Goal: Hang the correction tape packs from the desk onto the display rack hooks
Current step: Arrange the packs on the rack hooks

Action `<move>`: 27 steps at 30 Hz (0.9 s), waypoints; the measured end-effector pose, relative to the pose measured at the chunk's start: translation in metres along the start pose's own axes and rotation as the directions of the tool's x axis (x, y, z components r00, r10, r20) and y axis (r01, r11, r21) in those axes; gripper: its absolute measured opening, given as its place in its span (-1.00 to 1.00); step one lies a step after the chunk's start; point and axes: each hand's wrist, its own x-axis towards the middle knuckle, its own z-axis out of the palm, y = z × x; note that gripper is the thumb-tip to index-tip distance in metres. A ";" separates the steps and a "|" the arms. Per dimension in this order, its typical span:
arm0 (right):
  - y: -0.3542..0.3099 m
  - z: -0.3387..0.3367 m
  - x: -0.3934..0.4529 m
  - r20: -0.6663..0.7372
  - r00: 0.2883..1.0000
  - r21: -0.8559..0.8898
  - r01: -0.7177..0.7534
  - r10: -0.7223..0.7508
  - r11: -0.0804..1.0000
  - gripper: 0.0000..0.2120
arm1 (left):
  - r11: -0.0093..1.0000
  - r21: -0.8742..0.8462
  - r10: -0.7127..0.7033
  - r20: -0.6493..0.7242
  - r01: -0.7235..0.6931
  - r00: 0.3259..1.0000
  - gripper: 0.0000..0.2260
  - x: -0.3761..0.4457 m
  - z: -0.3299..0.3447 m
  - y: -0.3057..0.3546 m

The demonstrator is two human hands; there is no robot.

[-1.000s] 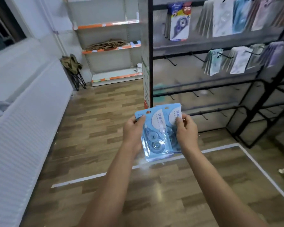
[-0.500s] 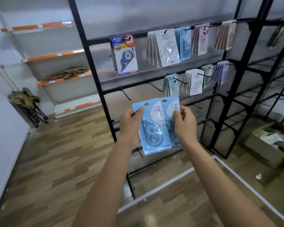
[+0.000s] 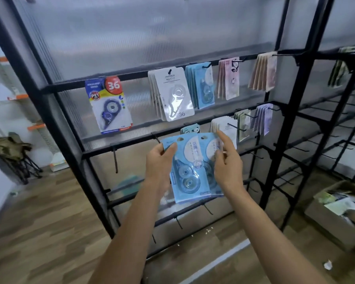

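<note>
I hold a small fan of light blue correction tape packs (image 3: 190,169) in front of the black display rack (image 3: 275,128). My left hand (image 3: 159,167) grips their left edge, thumb over the top corner. My right hand (image 3: 226,162) pinches the rear pack at its right side, index finger raised. The packs are level with the rack's second and third bars. A bare hook (image 3: 156,138) juts out just left of the packs' top. Matching blue packs (image 3: 202,85) hang on the upper bar.
Other packs hang on the rack: a dark blue one marked 36 (image 3: 109,105), white ones (image 3: 172,95), pink ones (image 3: 228,78). Several lower hooks are bare. A cardboard box (image 3: 336,214) of goods sits on the floor at right. A folded chair (image 3: 12,154) stands at left.
The view has closed in on the rack and turned right. Both hands carried the packs up toward the hooks, and my right index finger has lifted off the packs.
</note>
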 end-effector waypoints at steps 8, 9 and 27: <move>0.040 -0.054 0.092 0.068 0.998 -0.070 0.014 -0.010 0.997 -0.62 | 0.998 -0.061 0.018 -0.009 -0.019 1.000 -0.90 0.052 0.097 -0.007; 0.042 -0.059 0.102 0.071 0.997 -0.067 0.023 -0.018 0.998 -0.65 | 0.997 -0.074 0.019 -0.013 -0.020 1.000 -0.90 0.058 0.107 -0.006; 0.060 -0.047 0.271 -0.086 0.987 -0.063 0.130 -0.136 0.989 -0.71 | 0.938 0.134 0.330 -0.056 -0.321 0.942 -0.81 0.172 0.175 0.055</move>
